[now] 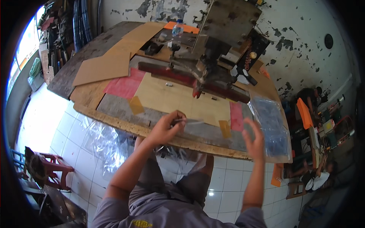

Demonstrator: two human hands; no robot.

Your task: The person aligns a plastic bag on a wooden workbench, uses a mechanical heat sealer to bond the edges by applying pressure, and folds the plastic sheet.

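Note:
My left hand (167, 128) is closed in a pinch above the table's front edge. A thin, clear strip-like piece (194, 122) sticks out from its fingers; what it is exactly I cannot make out. To the right, my right hand (254, 141) is raised with its fingers apart and nothing seen in it, beside a stack of clear plastic sheets (269, 127). Beyond both hands lies a pale yellow sheet (163, 95) with small metal pieces on it, a red sheet (123, 86) at its left end and amber tape (136, 105) at its near edge.
A press machine (228, 24) with a red bar (156, 69) stands over the table's far part. Cardboard (104, 68) and a water bottle (177, 28) lie behind. Crumpled clear plastic (110, 146) hangs below the front edge. A red stool (57, 169) is at left; other people sit far right.

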